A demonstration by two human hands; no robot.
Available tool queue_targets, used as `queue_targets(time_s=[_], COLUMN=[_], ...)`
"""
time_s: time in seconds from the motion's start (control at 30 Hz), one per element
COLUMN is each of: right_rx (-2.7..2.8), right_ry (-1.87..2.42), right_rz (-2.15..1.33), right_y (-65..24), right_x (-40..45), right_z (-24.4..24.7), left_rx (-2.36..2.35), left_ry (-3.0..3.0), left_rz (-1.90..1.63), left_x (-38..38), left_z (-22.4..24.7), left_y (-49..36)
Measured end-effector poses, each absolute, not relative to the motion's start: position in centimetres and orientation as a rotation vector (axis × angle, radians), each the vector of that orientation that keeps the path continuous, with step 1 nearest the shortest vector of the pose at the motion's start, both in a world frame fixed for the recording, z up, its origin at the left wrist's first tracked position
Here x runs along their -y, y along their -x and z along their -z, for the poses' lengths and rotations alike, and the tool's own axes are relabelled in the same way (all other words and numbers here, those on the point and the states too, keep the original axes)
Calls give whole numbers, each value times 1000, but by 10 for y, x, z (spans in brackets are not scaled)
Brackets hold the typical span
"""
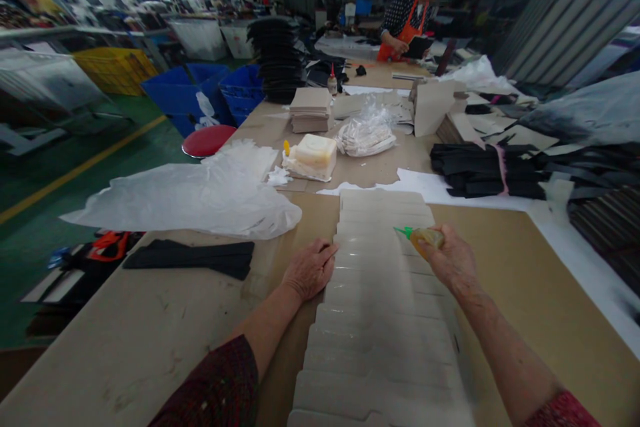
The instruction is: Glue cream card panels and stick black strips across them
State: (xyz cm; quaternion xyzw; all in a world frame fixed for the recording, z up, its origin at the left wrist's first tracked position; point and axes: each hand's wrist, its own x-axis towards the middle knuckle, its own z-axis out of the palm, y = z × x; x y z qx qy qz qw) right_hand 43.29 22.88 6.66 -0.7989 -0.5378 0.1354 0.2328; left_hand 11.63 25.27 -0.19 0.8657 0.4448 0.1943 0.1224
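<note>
My right hand (455, 260) is closed around a squeeze bottle (427, 240) of amber liquid, likely glue. The bottle is tilted, and its green nozzle (404, 232) points left, over overlapping grey card pieces (373, 287). These pieces form a long row running away from me, each staggered over another. Small shiny wet-looking marks show along their left edges. At the left edge of the row rests my left hand (311, 268), its fingers curled and their tips touching the cards. What lies under those fingers is hidden.
Black strips (190, 258) and a crumpled plastic sheet (200, 197) lie to the left. Farther back are a yellowish block (315, 155), a stack of cards (310, 110) and a plastic bag (367, 130). Bundled black strips (483, 170) sit at right. A person (407, 20) works across the table.
</note>
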Motion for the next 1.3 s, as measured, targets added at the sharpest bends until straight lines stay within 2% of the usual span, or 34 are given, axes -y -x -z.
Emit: queue_targets(time_s=[1.07,1.3], right_rx=[1659,1685], right_ry=[1940,1992], right_rz=[-540,-523], right_y=[-325,-330], right_x=[-251,-251], right_z=[-63,-68], left_rx=[-1318,-1308], left_ry=[-2528,-2532], left_rz=[-567,-561], left_x=[-250,-251], left_z=[4,4], left_y=[-116,-116])
